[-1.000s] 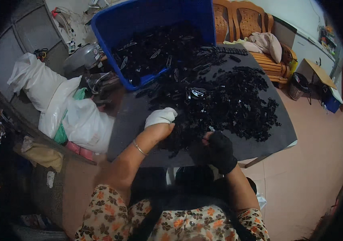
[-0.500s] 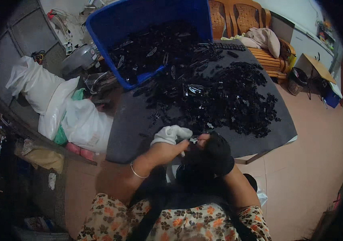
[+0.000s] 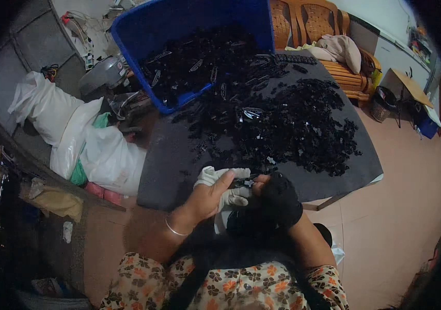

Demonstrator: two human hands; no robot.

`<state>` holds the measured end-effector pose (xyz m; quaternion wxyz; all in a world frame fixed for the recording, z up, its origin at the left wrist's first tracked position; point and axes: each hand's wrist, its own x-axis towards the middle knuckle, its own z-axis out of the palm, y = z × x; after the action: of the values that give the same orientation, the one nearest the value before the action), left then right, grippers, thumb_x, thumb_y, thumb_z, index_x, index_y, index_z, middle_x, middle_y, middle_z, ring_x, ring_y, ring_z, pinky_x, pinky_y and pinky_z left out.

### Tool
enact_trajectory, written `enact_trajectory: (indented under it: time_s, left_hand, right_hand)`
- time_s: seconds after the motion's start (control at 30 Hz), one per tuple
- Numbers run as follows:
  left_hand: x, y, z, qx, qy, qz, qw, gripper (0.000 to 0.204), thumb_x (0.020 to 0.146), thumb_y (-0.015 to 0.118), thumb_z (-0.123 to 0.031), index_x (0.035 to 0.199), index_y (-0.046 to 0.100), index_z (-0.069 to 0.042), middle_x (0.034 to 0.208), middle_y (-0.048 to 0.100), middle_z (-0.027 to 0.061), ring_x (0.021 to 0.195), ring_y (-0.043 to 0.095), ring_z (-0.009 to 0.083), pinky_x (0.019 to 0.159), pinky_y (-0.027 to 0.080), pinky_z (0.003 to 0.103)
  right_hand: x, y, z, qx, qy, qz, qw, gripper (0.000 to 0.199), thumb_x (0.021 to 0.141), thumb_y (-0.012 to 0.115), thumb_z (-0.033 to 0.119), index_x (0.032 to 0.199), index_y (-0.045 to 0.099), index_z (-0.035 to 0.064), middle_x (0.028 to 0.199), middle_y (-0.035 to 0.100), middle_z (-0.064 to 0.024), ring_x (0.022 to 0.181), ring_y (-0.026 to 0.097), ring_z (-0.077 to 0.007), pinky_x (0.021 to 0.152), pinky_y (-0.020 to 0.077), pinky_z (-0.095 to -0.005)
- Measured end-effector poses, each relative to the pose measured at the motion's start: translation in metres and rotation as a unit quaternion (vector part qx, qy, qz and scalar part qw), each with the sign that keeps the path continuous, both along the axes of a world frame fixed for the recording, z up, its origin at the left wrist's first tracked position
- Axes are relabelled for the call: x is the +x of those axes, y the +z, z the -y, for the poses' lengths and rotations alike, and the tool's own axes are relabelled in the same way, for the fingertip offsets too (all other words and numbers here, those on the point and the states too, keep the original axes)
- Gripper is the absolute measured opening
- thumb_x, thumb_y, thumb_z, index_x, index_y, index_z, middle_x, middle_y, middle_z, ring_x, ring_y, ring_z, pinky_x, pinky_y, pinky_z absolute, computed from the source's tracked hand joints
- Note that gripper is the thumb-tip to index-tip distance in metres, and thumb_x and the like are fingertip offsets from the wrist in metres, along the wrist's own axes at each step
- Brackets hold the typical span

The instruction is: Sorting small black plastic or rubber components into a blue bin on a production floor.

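Observation:
Over the near edge of the table (image 3: pixel 164 178) my two hands work close together. My left hand (image 3: pixel 218 190), in a white glove that leaves the thumb bare, is closed around something dark and small; its shape is hard to make out. My right hand (image 3: pixel 281 199), in a black glove with bare fingertips, pinches a small silvery piece (image 3: pixel 249 183) against the left hand's fingers. Just beyond them spreads a heap of small black parts (image 3: pixel 308 121), with a few shiny strips (image 3: pixel 252 113) on top.
A blue bin (image 3: pixel 127 51) lies tipped at the far side, black parts spilling from it. White sacks (image 3: pixel 109 160) stand left of the table. Behind on the right are a wooden bench (image 3: pixel 342 77) and a wicker basket (image 3: pixel 384 106).
My left hand has turned, its thumb lifting and its gloved fingers spreading below. My right hand stays nearly in place, still pinching the silvery piece.

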<state>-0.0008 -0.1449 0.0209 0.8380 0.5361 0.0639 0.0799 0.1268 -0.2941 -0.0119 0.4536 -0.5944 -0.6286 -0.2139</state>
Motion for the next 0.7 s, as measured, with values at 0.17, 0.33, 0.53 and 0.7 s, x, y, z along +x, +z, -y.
enact_trajectory:
  time_s: [0.17, 0.33, 0.53, 0.7]
  left_hand:
    - [-0.003, -0.002, 0.009, -0.009, 0.032, 0.026, 0.999, 0.032, 0.096, 0.041, -0.014, 0.121, 0.048, 0.004, 0.108, 0.058, 0.0141, 0.095, 0.061, 0.0183, 0.077, 0.056, 0.033]
    - [-0.004, -0.003, 0.022, 0.315, 0.106, 0.040, 0.942, 0.034, 0.088, 0.043, 0.002, 0.121, 0.048, 0.003, 0.115, 0.056, 0.0197, 0.102, 0.059, 0.0266, 0.084, 0.051, 0.033]
    - [-0.006, 0.014, 0.032, 0.643, 0.095, 0.082, 0.756, 0.042, 0.078, 0.052, 0.002, 0.120, 0.050, -0.001, 0.118, 0.052, 0.0235, 0.108, 0.052, 0.0393, 0.090, 0.046, 0.037]
    - [-0.017, 0.007, 0.033, 0.625, 0.114, 0.043, 0.771, 0.044, 0.076, 0.057, 0.000, 0.119, 0.052, -0.003, 0.116, 0.055, 0.0212, 0.109, 0.051, 0.0397, 0.090, 0.045, 0.039]
  right_hand:
    - [-0.003, 0.001, 0.002, -0.090, -0.050, -0.132, 0.986, 0.014, 0.073, 0.062, 0.001, 0.085, 0.055, 0.0048, 0.078, 0.059, -0.0113, 0.072, 0.059, -0.0250, 0.062, 0.0485, -0.0326]
    - [-0.007, 0.001, -0.001, -0.101, 0.020, -0.474, 0.874, 0.007, 0.080, 0.060, 0.007, 0.084, 0.055, 0.0053, 0.073, 0.057, -0.0052, 0.068, 0.056, -0.0138, 0.059, 0.0459, -0.0272]
    - [-0.020, 0.001, -0.001, -0.129, 0.135, -0.645, 0.741, 0.008, 0.085, 0.055, 0.011, 0.084, 0.052, 0.0045, 0.070, 0.054, -0.0025, 0.061, 0.052, -0.0104, 0.057, 0.0433, -0.0263]
    - [-0.034, 0.003, -0.002, -0.132, 0.174, -0.660, 0.719, 0.012, 0.085, 0.057, 0.016, 0.086, 0.051, 0.0056, 0.071, 0.054, -0.0019, 0.061, 0.052, -0.0107, 0.055, 0.0431, -0.0259]
